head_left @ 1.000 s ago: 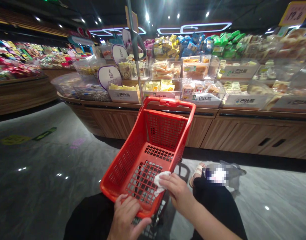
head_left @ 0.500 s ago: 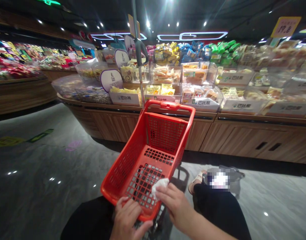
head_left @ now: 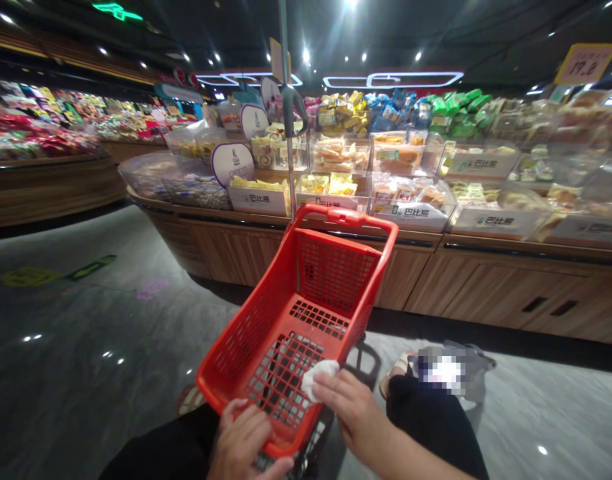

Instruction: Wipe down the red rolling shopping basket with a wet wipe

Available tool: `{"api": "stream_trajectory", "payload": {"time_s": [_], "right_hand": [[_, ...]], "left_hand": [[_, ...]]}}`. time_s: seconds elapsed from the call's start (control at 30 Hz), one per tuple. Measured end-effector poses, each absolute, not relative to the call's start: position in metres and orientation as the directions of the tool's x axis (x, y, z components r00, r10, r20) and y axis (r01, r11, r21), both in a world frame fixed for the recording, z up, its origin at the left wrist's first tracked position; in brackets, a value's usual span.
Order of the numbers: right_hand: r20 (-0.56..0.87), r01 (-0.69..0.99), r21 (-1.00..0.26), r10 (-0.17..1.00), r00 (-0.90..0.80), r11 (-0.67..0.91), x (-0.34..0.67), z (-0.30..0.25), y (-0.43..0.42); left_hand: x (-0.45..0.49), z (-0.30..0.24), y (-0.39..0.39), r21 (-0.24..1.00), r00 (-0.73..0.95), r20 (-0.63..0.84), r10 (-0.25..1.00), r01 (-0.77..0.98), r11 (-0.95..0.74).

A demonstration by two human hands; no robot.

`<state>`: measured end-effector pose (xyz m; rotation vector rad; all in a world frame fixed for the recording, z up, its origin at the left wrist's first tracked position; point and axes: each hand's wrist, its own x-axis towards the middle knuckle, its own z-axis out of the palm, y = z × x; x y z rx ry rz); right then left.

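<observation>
the white cloth [head_left: 316, 383] looks more bunched up now, pinched in the right hand [head_left: 350, 404], at the right edge of the red cart [head_left: 311, 329]. the left hand [head_left: 245, 433] lies over the near end, thumb spread. a shoe [head_left: 189, 400] now peeks out. the work seems to stay there.

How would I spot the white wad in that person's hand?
Find the red shopping cart before the wooden display counter. At its near right edge, the person's right hand holds the white wad: crumpled and pale against the red cart.
</observation>
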<state>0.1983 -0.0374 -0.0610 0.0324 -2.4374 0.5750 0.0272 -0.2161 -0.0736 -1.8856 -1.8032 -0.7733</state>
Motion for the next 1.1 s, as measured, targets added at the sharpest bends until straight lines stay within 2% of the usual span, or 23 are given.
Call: {"api": "stream_trajectory", "payload": {"time_s": [0.1,0.23,0.47,0.53,0.63,0.7,0.93,1.1], "right_hand": [[0.641,-0.094,-0.369,0.180,-0.747,0.924,0.188,-0.057,-0.009],[0.676,0.023,-0.410,0.321,-0.663,0.912,0.174,-0.056,0.010],[0.603,-0.103,-0.393,0.171,-0.779,0.914,0.173,-0.061,-0.032],[0.619,-0.075,-0.373,0.188,-0.763,0.925,0.172,-0.057,-0.012],[0.667,0.041,-0.371,0.297,-0.684,0.928,0.171,-0.048,0.029],[0.675,0.070,-0.381,0.330,-0.660,0.922,0.169,-0.042,0.047],[0.657,0.011,-0.381,0.279,-0.700,0.925,0.168,-0.032,0.031],[0.656,0.026,-0.375,0.285,-0.699,0.927,0.167,-0.044,0.018]], "left_hand": [[0.017,-0.076,-0.221,0.050,0.017,0.634,0.773,0.997,-0.063],[0.006,-0.078,-0.225,0.015,0.048,0.614,0.788,0.997,-0.072],[-0.008,-0.076,-0.233,0.011,0.042,0.579,0.815,0.998,-0.060],[-0.009,-0.076,-0.234,0.027,0.034,0.568,0.823,0.998,-0.061],[-0.009,-0.079,-0.234,0.056,0.022,0.565,0.825,0.996,-0.065],[-0.010,-0.082,-0.235,0.074,0.017,0.552,0.834,0.995,-0.069],[-0.034,-0.083,-0.251,0.060,0.036,0.559,0.828,0.995,-0.084],[-0.036,-0.068,-0.253,0.009,-0.024,0.560,0.828,1.000,0.024]]}}
